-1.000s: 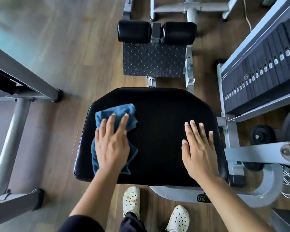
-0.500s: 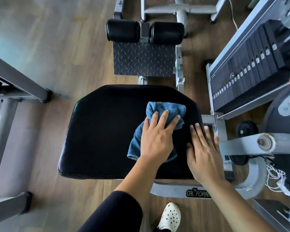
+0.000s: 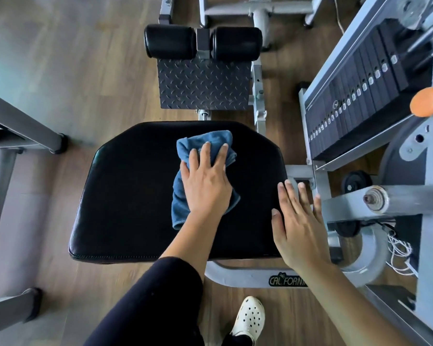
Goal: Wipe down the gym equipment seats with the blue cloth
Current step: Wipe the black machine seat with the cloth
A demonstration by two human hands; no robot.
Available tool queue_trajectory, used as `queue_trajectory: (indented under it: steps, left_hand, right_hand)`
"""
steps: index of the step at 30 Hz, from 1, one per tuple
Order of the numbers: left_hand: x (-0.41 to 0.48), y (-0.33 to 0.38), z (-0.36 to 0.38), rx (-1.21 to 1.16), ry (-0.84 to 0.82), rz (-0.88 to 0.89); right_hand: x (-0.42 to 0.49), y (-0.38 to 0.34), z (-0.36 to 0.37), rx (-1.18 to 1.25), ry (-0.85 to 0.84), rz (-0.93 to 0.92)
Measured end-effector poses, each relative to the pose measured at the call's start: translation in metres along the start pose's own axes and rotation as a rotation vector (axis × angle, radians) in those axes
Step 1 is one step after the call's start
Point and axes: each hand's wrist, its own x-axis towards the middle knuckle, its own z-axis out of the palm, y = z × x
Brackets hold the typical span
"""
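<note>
Head view, looking down. I see the left hand (image 3: 205, 186) laid flat on the blue cloth (image 3: 203, 140). Its fingers (image 3: 206, 151) are straight and slightly spread; they press the cloth onto the black seat (image 3: 135, 196) and do not clutch it. The cloth lies under these fingers and the palm. One bunched fold projects just beyond the fingertips, toward the far edge of the seat. A second fold trails back past the little-finger side of the hand toward the wrist.

The right hand (image 3: 301, 227) is also released, its fingers (image 3: 290, 194) straight and close together. The thumb lies over the seat's right margin, and the fingertips reach past that margin above the grey frame (image 3: 248, 277). I cannot tell how firmly this hand bears down. The cloth sits to the thumb side of these fingers, near them but apart.

Beyond the left fingertips stand the chequered foot plate (image 3: 203, 86) and the two black roller pads (image 3: 170, 42). Outward of the right fingers is the weight stack (image 3: 360, 96). A white shoe (image 3: 249, 318) rests on the wooden floor (image 3: 73, 71) below the wrists.
</note>
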Motion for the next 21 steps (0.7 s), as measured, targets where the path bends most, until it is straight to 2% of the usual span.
queue_trajectory:
  steps: [6, 9, 17, 21]
  left_hand:
    - [-0.044, 0.013, -0.001, -0.005, -0.044, 0.438]
    - [-0.060, -0.002, -0.006, -0.027, -0.099, 0.550]
    - [0.001, -0.001, -0.001, -0.044, -0.094, 0.460]
    - [0.021, -0.031, -0.007, -0.009, 0.004, 0.356]
  right_hand:
    - [-0.007, 0.005, -0.002, 0.014, 0.008, -0.001]
    - [-0.005, 0.003, -0.003, -0.006, 0.014, 0.004]
    - [-0.002, -0.004, -0.001, 0.000, 0.017, 0.026]
    - [0.010, -0.021, 0.002, 0.030, 0.022, 0.032]
